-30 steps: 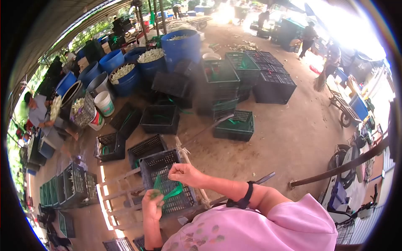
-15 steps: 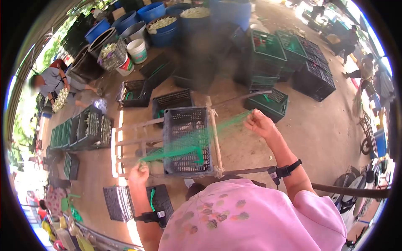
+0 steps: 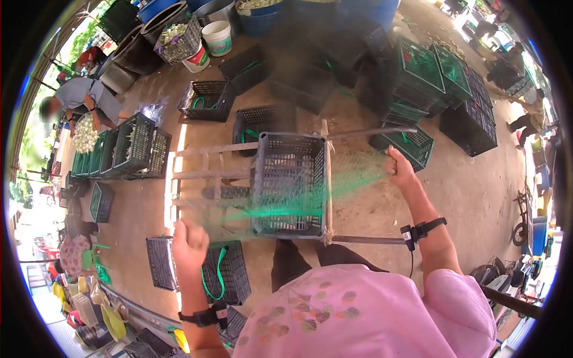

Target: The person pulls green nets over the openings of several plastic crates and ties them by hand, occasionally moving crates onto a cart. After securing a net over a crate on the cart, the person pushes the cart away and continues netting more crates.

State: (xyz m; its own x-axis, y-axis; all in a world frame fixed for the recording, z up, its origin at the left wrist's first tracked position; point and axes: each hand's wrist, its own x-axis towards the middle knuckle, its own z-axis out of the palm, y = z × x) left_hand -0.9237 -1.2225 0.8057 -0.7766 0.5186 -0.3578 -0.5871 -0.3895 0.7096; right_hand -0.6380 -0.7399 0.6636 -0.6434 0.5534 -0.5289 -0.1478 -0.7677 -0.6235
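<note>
A length of thin green netting [image 3: 357,184] is stretched across in front of me, blurred by motion. My right hand [image 3: 400,168] is closed on its right end, out beyond the crate. My left hand [image 3: 190,243] makes a fist at the lower left, where the net's faint left end runs towards it. Under the netting, a dark plastic crate [image 3: 260,179] with slotted walls lies on a wooden pole frame [image 3: 186,175]. Both hands are apart from the crate.
Near my left arm stand dark crates, one with a green strap [image 3: 221,271]. More crates [image 3: 203,98] lie ahead, and stacked crates [image 3: 468,122] stand at the right. A person [image 3: 89,98] at the far left holds a bundle of pale flowers [image 3: 86,134]. Buckets [image 3: 216,39] stand behind.
My hands have moved farther apart, pulling the netting wider. The left hand has shifted slightly left, the right hand right. The view has tilted downward; the person at left has bent towards the crates.
</note>
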